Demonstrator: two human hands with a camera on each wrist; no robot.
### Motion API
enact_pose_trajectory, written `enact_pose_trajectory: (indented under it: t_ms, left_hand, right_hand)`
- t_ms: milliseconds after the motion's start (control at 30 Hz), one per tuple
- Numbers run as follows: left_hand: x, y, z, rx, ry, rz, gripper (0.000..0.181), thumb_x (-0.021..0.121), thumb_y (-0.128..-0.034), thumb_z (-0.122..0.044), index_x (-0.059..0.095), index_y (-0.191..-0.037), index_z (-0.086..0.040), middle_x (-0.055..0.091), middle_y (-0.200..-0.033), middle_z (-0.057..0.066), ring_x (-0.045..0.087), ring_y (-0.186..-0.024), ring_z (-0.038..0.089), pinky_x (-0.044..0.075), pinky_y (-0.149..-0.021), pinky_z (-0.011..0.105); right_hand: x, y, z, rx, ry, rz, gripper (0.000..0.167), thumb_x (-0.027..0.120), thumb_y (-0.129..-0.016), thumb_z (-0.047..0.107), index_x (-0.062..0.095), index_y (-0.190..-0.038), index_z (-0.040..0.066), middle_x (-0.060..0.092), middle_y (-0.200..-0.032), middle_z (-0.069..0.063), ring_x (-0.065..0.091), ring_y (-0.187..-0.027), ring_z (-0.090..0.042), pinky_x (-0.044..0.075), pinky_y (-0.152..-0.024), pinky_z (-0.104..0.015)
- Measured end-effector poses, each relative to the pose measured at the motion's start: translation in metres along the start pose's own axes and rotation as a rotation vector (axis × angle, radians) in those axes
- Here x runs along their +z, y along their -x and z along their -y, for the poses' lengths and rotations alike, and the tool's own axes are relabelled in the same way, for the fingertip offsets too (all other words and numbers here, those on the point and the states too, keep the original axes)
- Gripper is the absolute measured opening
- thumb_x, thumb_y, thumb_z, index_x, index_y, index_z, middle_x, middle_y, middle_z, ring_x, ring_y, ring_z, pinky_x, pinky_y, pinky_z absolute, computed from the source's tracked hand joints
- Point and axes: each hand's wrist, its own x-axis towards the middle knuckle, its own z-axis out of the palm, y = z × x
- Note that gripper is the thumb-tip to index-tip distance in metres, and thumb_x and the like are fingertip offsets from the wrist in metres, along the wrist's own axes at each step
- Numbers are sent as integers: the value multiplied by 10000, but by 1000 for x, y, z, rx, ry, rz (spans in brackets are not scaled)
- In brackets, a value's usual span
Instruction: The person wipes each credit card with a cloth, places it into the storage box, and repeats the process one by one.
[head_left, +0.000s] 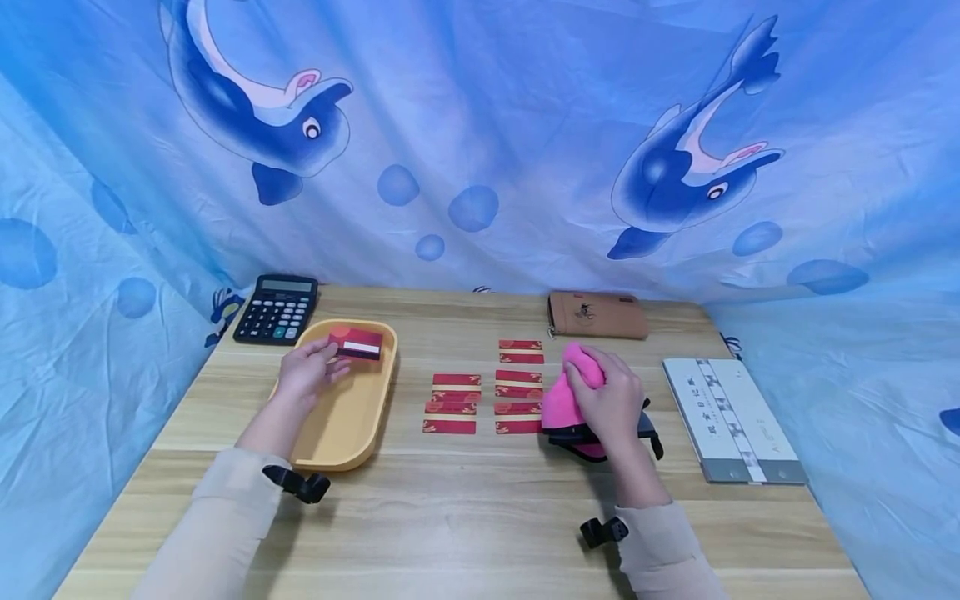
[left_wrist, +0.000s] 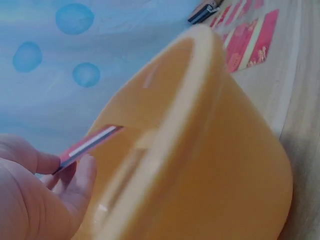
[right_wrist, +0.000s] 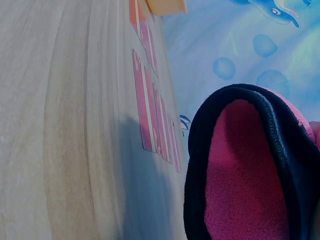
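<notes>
Between thumb and fingers, my left hand (head_left: 306, 375) pinches a red card (head_left: 356, 342) with a white strip and a dark band. The card is over the far part of a yellow tray (head_left: 347, 429); in the left wrist view the card (left_wrist: 87, 146) is tilted beside the tray's rim (left_wrist: 187, 100). My right hand (head_left: 613, 400) grips a bunched pink cloth (head_left: 562, 406) with black edging, just right of the red cards. The right wrist view shows the fold of the pink cloth (right_wrist: 245, 170) close up.
Several red and gold cards (head_left: 456, 387) lie mid-table in two columns. A black calculator (head_left: 276, 310) is at the back left, a brown wallet (head_left: 597, 315) at the back right. A white and grey notebook (head_left: 731, 421) lies on the right. A blue dolphin curtain surrounds the table.
</notes>
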Motion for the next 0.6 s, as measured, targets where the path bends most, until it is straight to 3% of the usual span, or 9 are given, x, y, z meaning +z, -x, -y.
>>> enact_pose_trajectory:
  t_ms: [167, 233, 300, 433, 533, 600]
  left_hand:
    - [-7, -4, 6, -52, -10, 43, 572, 496, -1058, -71, 259, -1573, 8, 645, -951, 11, 707, -797, 103, 573, -925, 313]
    - [-8, -6, 8, -50, -51, 43, 572, 497, -1056, -67, 263, -1571, 15, 666, -983, 48, 702, -793, 89, 587, -895, 301]
    - [-8, -7, 10, -33, -119, 24, 570, 507, -1051, -62, 279, -1567, 18, 666, -1130, 129, 696, -835, 82, 589, -886, 287]
    - [-6, -5, 12, 98, -385, -24, 578, 568, -1019, -65, 337, -1535, 53, 525, -1411, 269, 634, -1061, 199, 567, -937, 319]
    - [-4, -3, 12, 216, -591, -58, 586, 611, -990, -77, 377, -1502, 86, 490, -1444, 308, 539, -1230, 340, 501, -1023, 422]
    - [-3, -2, 11, 257, -665, -72, 587, 628, -978, -83, 396, -1486, 97, 480, -1452, 315, 491, -1297, 391, 452, -1077, 469]
  right_hand:
    - [0, 0, 0, 6, -2, 10, 390, 882, -788, 173, 767, -1137, 40, 750, -1048, -166, 715, -941, -352, 565, -756, -510]
    - [0, 0, 0, 10, -2, 16, 393, 881, -790, 177, 765, -1141, 42, 750, -1056, -164, 714, -949, -351, 563, -763, -507]
    - [0, 0, 0, 11, -2, 20, 395, 881, -791, 182, 764, -1143, 43, 749, -1059, -165, 713, -950, -352, 562, -764, -506]
    - [-1, 1, -1, 14, 6, 24, 403, 886, -786, 184, 764, -1142, 40, 748, -1044, -169, 714, -930, -356, 560, -742, -505]
    - [-1, 1, -3, 15, 10, 28, 404, 883, -788, 181, 762, -1145, 37, 749, -1040, -169, 715, -923, -352, 565, -736, -509]
    - [-1, 1, -3, 15, 9, 36, 403, 877, -797, 183, 758, -1154, 37, 747, -1052, -169, 714, -938, -348, 571, -752, -514]
